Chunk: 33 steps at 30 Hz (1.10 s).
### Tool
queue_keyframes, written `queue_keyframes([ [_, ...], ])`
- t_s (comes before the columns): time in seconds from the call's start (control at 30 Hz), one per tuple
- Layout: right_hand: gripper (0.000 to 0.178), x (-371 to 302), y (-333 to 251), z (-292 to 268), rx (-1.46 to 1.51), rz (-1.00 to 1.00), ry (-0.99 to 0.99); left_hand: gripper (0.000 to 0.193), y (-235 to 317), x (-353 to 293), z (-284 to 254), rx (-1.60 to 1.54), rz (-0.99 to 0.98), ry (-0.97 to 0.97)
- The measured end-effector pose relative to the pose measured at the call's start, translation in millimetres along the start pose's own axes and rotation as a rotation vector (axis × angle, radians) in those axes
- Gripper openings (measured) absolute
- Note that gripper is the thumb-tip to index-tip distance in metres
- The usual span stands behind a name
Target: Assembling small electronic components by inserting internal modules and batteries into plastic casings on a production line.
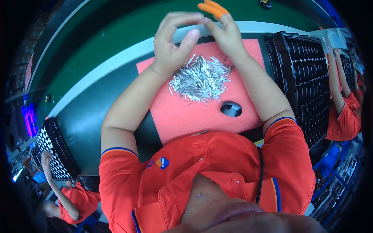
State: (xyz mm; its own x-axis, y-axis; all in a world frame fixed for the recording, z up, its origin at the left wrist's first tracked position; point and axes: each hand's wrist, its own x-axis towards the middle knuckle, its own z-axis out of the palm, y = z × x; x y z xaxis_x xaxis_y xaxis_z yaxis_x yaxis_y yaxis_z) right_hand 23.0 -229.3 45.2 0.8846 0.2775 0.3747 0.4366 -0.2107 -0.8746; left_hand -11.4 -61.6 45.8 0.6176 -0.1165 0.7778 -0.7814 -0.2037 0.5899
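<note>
My left hand (pixel 171 43) is raised over the far edge of the pink foam mat (pixel 178 120), its fingers bent and its thumb held apart. Its fingertips meet the tip of a bare digit of my right hand (pixel 226 34). Orange finger cots (pixel 213 7) cover two stretched fingers on the right hand, pointing up and left over the green surface. I see nothing held in either hand, though something tiny could be hidden where the tips meet. Below them lies a heap of thin silvery metal pins (pixel 202 79) on the mat, nearest my left wrist.
A dark hole (pixel 231 109) shows in the mat. Stacked black trays with many cells (pixel 307 73) stand at the right. Past a pale rail (pixel 89 79) runs a green belt (pixel 116 23). Co-workers in red sit on both sides, the left one by another celled tray (pixel 58 151).
</note>
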Motion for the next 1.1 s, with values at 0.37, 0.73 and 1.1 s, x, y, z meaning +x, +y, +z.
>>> queue_keyframes([
  [0.37, 0.044, -5.8, 36.5, 6.9, 0.268, 0.168, -0.04, 0.011, 111.9, 43.4, -120.8, -0.612, 0.155, -0.079],
  [0.73, 0.043, -1.2, 10.9, 12.2, 0.034, 0.282, -0.054, 0.015, 197.3, 10.3, -168.4, -0.516, 0.242, 0.225],
  [1.1, 0.038, -8.9, 11.7, 7.5, 0.102, 0.27, -0.131, 0.018, 132.7, 51.9, -126.4, -0.279, 0.699, 0.526],
])
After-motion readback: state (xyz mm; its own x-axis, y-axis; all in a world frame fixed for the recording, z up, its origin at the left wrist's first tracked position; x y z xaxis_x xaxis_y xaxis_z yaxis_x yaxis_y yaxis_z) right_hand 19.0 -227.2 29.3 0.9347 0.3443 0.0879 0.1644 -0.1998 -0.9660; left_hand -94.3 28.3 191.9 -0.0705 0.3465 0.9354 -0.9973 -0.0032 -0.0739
